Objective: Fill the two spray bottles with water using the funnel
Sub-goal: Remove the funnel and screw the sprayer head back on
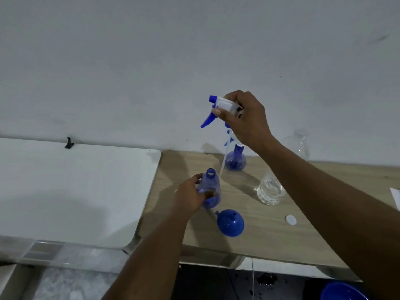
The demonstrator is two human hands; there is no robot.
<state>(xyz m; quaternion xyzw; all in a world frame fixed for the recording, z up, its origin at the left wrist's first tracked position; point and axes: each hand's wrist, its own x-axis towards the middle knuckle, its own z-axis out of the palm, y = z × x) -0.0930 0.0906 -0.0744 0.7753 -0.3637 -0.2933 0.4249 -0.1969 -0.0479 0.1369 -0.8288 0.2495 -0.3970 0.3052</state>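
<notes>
The wooden worktop (281, 230) holds all the things, and a white board (75, 191) lies beside it on the left.

The right hand (244, 120) is up high. Its fingers curl around the white and blue spray top (218, 105). It lifts the top that high so the long thin tube (224, 161) under it can come all the way out. The tip of the tube hangs just beside the bottle's mouth.

The left hand (190, 198) wraps around the open spray bottle (211, 187) and keeps it standing on the worktop, so it does not tip over while the top comes off. Its mouth is open now and ready for the funnel.

The clear water bottle (270, 189) stands near, on the right, with water inside. The arm hides its top.

The second spray bottle (235, 159) waits at the back by the wall, with its top on. I think it gets its turn later.

The blue funnel (230, 223) sits upside down just in front of the open bottle, thin end up, close by for a quick grab.

The little white cap (290, 220) lies flat on the worktop to the right. It may be from the water bottle.
</notes>
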